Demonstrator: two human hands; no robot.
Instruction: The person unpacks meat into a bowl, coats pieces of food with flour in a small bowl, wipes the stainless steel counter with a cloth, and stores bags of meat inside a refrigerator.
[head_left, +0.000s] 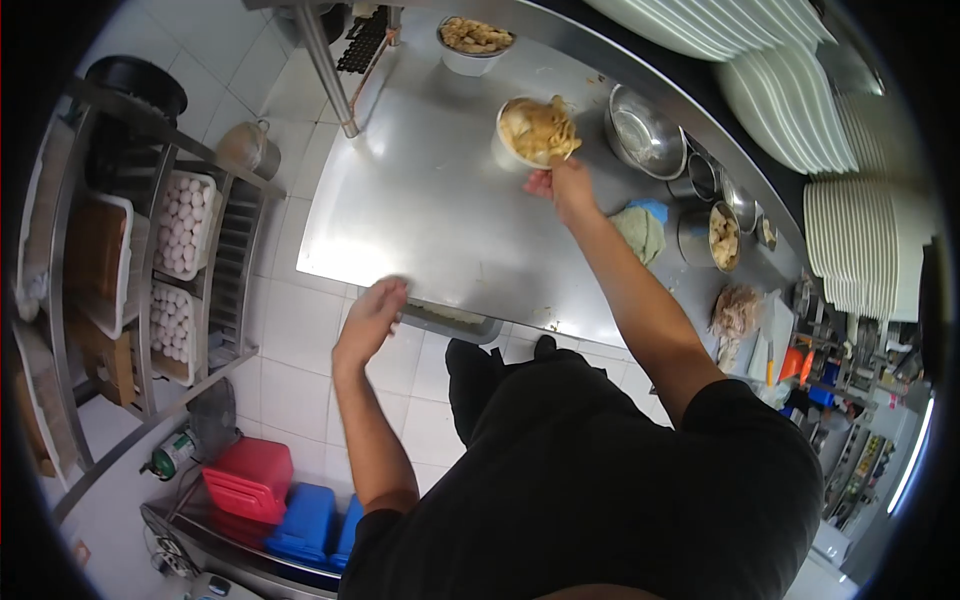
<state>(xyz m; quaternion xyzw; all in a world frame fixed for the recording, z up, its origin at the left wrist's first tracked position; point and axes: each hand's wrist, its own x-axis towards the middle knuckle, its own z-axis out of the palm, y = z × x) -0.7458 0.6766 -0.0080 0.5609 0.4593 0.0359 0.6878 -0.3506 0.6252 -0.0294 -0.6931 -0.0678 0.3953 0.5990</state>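
Note:
My right hand [567,190] reaches across the steel table and is closed at the near rim of a white tub [507,152]. Yellowish pieces of food [540,128] are heaped above the tub's rim; their exact kind is unclear. My left hand [374,318] hangs by the table's front edge, slightly blurred, with loosely bent fingers and nothing in it. A green cloth [640,233] with a blue piece beside it lies to the right of my right forearm.
Another filled white tub [470,62] stands at the back of the steel table [420,200]. A steel bowl [645,130] and a pot of pale pieces [722,236] line the right side. Stacked plates [850,245] sit on the shelf; egg trays [183,225] fill the left rack.

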